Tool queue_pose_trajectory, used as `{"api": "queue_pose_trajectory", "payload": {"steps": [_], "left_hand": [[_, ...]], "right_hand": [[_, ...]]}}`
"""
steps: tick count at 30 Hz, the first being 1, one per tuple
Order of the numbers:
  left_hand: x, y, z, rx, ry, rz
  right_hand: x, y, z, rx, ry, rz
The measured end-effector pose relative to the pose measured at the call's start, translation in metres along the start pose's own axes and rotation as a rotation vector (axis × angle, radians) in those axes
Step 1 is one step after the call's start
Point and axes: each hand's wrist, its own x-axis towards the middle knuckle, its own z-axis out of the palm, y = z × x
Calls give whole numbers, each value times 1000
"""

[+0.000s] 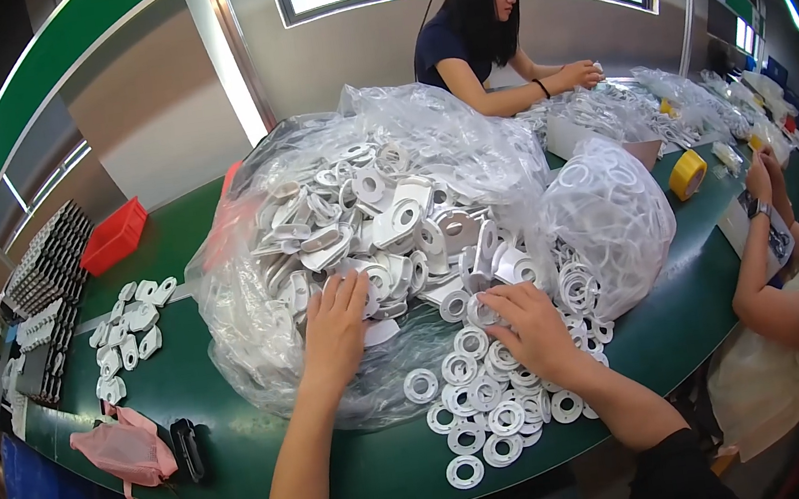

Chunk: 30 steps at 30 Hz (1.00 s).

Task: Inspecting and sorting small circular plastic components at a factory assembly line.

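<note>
White plastic rings (485, 400) lie scattered flat on the green table (184, 379), beside a clear bag (259, 329) heaped with white parts. The right hand (531, 328) pinches one ring; the left hand (334, 329) rests spread, holding nothing.

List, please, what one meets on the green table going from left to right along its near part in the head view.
Pink pouch → black device → left hand on the clear bag of white plastic parts → right hand over the loose white rings.
</note>
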Motion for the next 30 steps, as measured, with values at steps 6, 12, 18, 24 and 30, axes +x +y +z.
{"api": "queue_pose_trajectory", "payload": {"steps": [6,12,18,24,30], "left_hand": [[3,8,-9,-230,211,-84],[-13,79,-33,-1668,15,-609],[-32,121,-28,-2236,-566,-971],[-33,111,-18,-2185,-506,-886],[-30,107,-23,-1995,-492,-960]], "right_hand": [[3,2,-4,-6,98,26],[7,-10,-13,457,252,17],[-2,-24,-8,529,33,-111],[7,4,-36,125,231,-29],[-9,58,-72,-313,73,161]]}}
